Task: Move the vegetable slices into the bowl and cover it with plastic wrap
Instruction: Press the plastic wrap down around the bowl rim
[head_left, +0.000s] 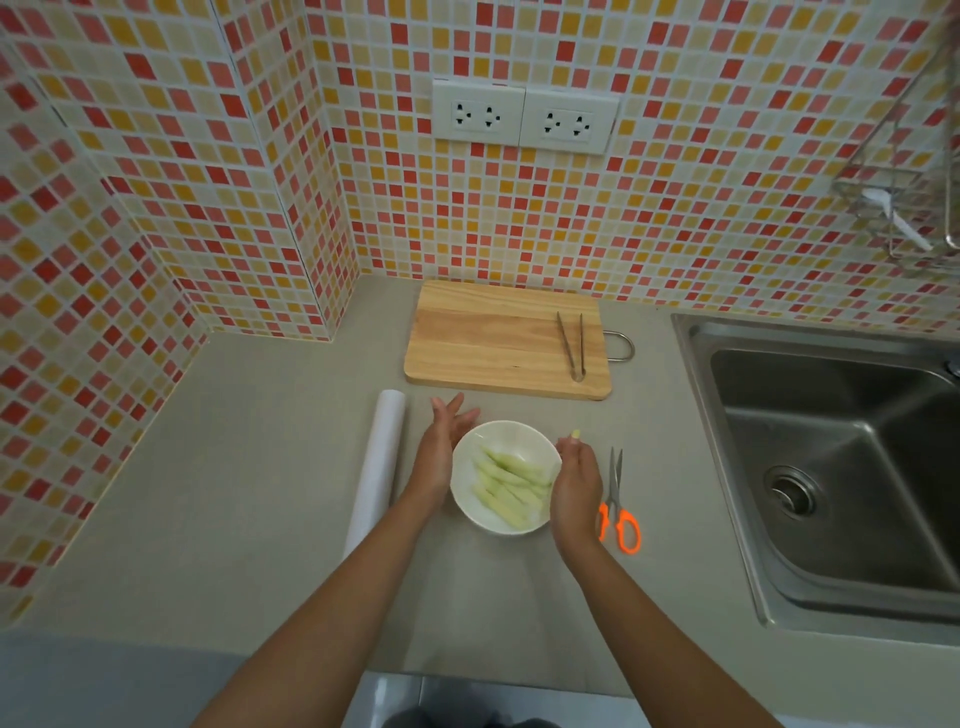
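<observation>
On the surface (260, 467), bowl (467, 499) of slices (511, 480), left hand (441, 447) beside it with fingers spread, right hand (574, 488) apparently pinching one slice.

A home kitchen is shown. A grey countertop (260, 467) is backed by walls clad in small red, orange and cream mosaic tiles (208, 156), with two white double wall sockets (524, 115) set well beyond the left hand (445, 436). A stainless steel sink with a round drain (831, 457) is sunk into the counter to the right of the right hand (574, 486). A pale wooden cutting board with a metal loop handle (493, 343) is laid just beyond both hands.
</observation>
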